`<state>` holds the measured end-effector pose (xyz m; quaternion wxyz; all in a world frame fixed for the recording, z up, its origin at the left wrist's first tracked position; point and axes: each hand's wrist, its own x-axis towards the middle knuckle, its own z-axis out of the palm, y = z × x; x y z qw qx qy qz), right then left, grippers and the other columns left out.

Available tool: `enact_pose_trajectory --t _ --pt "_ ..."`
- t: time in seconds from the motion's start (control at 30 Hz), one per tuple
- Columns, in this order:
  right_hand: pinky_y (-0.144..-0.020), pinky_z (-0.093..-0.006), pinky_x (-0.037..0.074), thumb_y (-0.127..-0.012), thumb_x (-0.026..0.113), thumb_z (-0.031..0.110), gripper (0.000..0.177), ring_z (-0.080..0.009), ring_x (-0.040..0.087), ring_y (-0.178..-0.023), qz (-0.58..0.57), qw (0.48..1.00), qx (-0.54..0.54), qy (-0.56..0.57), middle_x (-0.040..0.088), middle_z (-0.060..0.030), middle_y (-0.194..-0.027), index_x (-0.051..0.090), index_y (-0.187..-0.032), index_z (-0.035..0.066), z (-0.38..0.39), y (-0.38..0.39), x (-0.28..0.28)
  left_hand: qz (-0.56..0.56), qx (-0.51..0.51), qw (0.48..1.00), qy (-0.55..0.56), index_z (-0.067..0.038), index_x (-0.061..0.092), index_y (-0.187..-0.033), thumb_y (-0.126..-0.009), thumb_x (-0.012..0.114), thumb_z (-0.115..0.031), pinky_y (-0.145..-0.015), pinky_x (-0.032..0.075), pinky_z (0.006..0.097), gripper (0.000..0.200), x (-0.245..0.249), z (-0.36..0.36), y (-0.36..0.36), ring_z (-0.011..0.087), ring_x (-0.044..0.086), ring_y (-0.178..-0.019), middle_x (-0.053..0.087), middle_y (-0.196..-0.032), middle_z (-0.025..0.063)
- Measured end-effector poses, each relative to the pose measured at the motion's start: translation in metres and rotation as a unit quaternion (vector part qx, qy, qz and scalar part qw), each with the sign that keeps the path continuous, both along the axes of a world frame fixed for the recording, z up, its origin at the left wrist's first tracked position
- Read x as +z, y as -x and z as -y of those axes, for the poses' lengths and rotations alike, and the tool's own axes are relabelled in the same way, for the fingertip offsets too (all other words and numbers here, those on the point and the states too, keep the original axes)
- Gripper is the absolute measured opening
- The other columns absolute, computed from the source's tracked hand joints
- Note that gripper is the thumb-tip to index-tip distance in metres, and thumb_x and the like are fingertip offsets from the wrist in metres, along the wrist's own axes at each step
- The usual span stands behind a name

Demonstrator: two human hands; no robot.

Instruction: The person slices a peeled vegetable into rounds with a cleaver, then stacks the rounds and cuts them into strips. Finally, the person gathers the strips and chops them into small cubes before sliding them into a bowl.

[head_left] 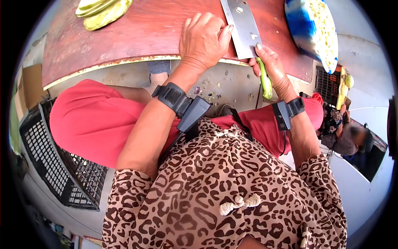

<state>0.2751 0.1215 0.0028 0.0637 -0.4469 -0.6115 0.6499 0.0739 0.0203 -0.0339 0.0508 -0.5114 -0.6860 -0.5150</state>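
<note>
My right hand (268,63): wrapped round the green handle (265,81) of the cleaver (242,31) | my left hand (204,39): back up, fingers bent (grip hidden, I cannot tell) | cleaver: blade over the counter (120,41), beside my left thumb

Cleaver blade (245,35) and blue-and-white basin (297,27) cut off by the top edge, handle (265,85) partly hidden by right hand (272,64).

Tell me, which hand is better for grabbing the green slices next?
Probably the left hand: it is nearer the green slices and nothing shows in its grip, while the right hand holds the cleaver and is farther away.
</note>
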Motion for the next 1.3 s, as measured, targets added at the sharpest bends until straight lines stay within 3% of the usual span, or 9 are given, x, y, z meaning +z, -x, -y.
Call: enact_pose_trajectory --t 0.57,0.67,0.87,1.17,1.3 --pt "-0.045 -0.0258 0.043 -0.104 0.044 0.045 0.046 -0.0118 0.052 -0.049 0.009 1.000 -0.011 0.015 0.063 -0.0058 -0.072 0.058 -0.093 0.002 -0.006 0.004 0.000 0.026 0.018 0.999 0.011 -0.009 0.066 -0.076 -0.084 0.069 -0.029 -0.080 0.044 0.0428 0.021 -0.001 -0.002 -0.001 0.0276 0.058 -0.086 0.061 -0.080 0.0062" --pt "-0.046 -0.0265 0.042 -0.104 0.041 0.046 0.051 -0.0120 0.051 -0.049 0.023 1.000 -0.014 0.005 0.063 -0.0056 -0.070 0.060 -0.090 0.002 -0.007 0.005 0.001 0.050 -0.016 0.998 -0.027 -0.006 0.058 -0.075 -0.082 0.068 -0.018 -0.076 0.044 0.0473 0.017 0.013 0.002 0.003 0.0353 0.057 -0.081 0.057 -0.080 0.0148" --pt "-0.046 -0.0275 0.041 -0.105 0.035 0.050 0.059 -0.0128 0.050 -0.048 0.047 0.999 -0.018 0.011 0.060 -0.0044 -0.065 0.061 -0.085 0.001 -0.009 0.004 -0.001 0.041 -0.015 0.999 -0.031 -0.006 0.059 -0.073 -0.083 0.068 -0.018 -0.075 0.043 0.0467 0.018 0.012 0.001 0.000 0.0345 0.057 -0.081 0.058 -0.079 0.0136" --pt "-0.047 -0.0299 0.043 -0.105 0.040 0.047 0.049 -0.0167 0.052 -0.051 0.012 0.997 -0.052 0.049 0.063 -0.0100 -0.074 0.057 -0.097 0.002 -0.014 0.004 -0.004 0.012 0.006 1.000 -0.011 -0.006 0.060 -0.071 -0.084 0.067 -0.024 -0.075 0.043 0.0471 0.023 0.006 0.000 0.000 0.0326 0.058 -0.082 0.059 -0.078 0.0129" --pt "-0.046 -0.0305 0.043 -0.104 0.041 0.048 0.046 -0.0170 0.051 -0.050 0.011 0.993 -0.057 0.098 0.063 -0.0098 -0.075 0.055 -0.100 0.005 -0.040 -0.009 -0.028 -0.010 0.021 0.997 0.067 -0.011 0.072 -0.082 -0.088 0.062 -0.034 -0.085 0.043 0.0422 0.026 -0.023 -0.027 -0.014 0.0262 0.060 -0.091 0.066 -0.085 0.0061"
